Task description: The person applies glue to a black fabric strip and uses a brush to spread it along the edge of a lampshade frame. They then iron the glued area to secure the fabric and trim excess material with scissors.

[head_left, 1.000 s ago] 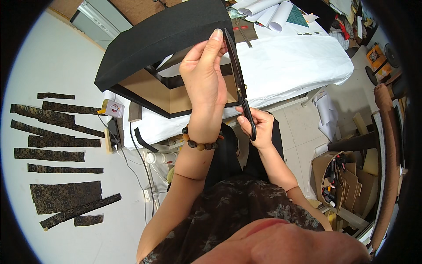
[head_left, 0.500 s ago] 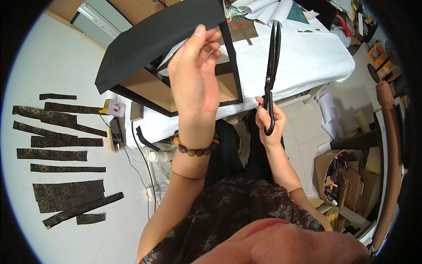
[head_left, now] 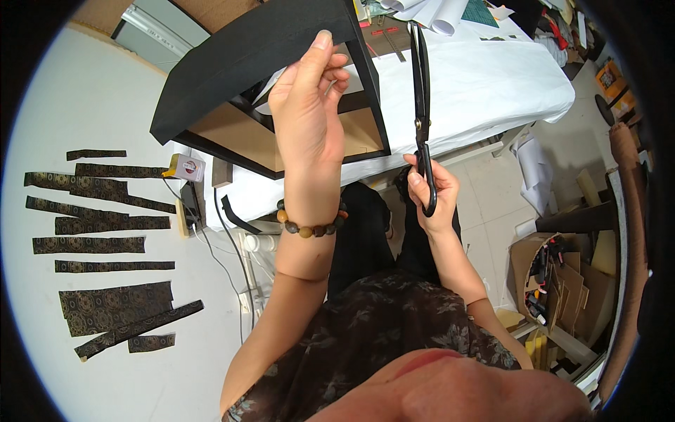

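My right hand (head_left: pixel 434 193) is closed round the handle loops of long black scissors (head_left: pixel 421 116). Their blades point away from me and look nearly together. My left hand (head_left: pixel 309 105), with a beaded bracelet below the wrist, is raised in front of a black open-framed box (head_left: pixel 246 67). Its thumb and curled fingers come together near the upper edge of the box opening. Whatever lies between them, if anything, is hidden. Inside the box, a tan panel (head_left: pixel 239 137) and a pale curved piece show behind the hand.
White cloth (head_left: pixel 478 91) covers the table, with rolled paper (head_left: pixel 446 17), a ruler and a green mat at its far side. Several dark patterned fabric strips (head_left: pixel 88 245) lie on the white surface at left. A cardboard box (head_left: pixel 531 264) of tools stands at right. Cables (head_left: pixel 242 271) hang at left.
The scissors have swung slightly left and their tips sit a little nearer the box. My left hand has shifted only a little beside the box. The whole view has moved slightly.
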Tool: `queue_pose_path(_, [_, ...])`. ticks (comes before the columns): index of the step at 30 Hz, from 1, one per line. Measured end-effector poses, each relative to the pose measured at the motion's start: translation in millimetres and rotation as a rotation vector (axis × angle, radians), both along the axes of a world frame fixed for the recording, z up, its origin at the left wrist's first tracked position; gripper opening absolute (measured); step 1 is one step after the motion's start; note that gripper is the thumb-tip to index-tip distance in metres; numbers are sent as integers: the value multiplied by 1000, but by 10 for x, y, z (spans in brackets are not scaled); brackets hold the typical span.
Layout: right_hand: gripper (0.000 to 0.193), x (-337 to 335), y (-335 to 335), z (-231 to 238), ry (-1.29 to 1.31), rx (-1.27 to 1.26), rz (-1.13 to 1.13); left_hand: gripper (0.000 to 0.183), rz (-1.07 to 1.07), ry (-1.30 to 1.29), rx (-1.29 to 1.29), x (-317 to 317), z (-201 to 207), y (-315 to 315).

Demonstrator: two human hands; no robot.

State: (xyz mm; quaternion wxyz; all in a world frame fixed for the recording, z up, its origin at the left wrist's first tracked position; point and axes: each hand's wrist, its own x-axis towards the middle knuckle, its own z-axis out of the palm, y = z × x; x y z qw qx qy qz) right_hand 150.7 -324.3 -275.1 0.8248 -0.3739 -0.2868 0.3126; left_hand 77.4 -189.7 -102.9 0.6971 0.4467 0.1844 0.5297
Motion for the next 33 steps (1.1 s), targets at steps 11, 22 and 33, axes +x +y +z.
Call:
queue_pose_path(11, [30,47,19,44,-12,-20,-17,27,76,-92,7,294,54,84])
queue_pose_path(22, [28,78,71,94,13,-29,-32,13,353,-125,383,441,-30,137])
queue_pose_path(33, [28,103,-13,104,12,-55,-45,13,284,-208,384,458,-3,132])
